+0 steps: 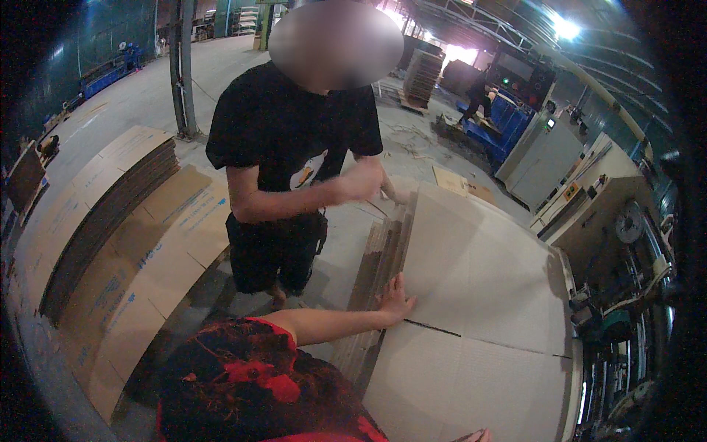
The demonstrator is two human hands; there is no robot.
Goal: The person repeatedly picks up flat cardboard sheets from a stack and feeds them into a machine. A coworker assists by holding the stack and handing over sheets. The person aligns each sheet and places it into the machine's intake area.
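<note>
In a workshop, near machinery (622, 228), with co-worker (291, 136) between piled cardboard (90, 183) and pale sheet (486, 265).
Rests left hand (398, 303) on its left edge, with spread fingers (399, 281); cannot tell grip of cropped right hand (480, 436).

Only the fingers of the right hand (477, 436) show above the lower edge, so whether it touches the cardboard sheet (493, 258), whose near end is also cut off beside it, cannot be told. Ahead of the left hand (398, 300), a co-worker's forward hand (364, 181) and face (336, 44) are blurred; far beyond and rightward, another person (479, 103) is too small to make out.
</note>
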